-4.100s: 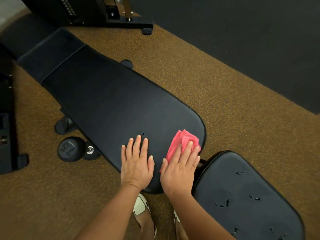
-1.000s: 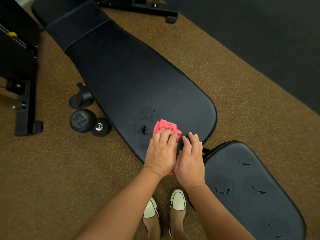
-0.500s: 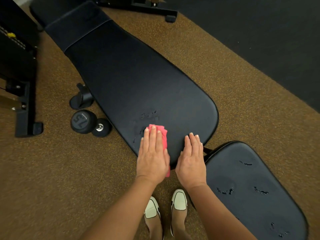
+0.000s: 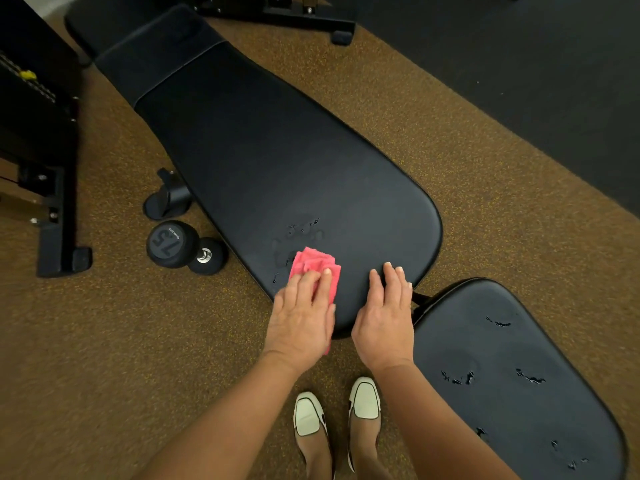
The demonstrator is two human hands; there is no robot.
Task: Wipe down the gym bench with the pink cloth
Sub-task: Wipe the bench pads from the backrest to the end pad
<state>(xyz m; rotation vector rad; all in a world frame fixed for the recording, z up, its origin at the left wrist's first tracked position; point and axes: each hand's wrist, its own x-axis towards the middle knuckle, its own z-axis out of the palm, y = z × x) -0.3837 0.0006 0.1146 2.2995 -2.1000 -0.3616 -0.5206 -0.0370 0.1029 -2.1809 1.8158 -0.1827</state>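
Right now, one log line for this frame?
step: wipe | left hand: presses pink cloth on gym bench | right hand: flat on bench, apart from cloth

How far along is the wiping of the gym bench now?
Nothing looks finished yet. In hand: the left hand presses the pink cloth on wet-looking spots at the near end of the back pad; the right hand rests flat beside it. Left: the rest of that pad and the spotted seat pad.

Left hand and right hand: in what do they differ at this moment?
The left hand presses the cloth onto the back pad; the right hand rests bare on that pad. The left hand is beside the wet marks; the right hand is near the seat pad. Both lie palm down and flat.
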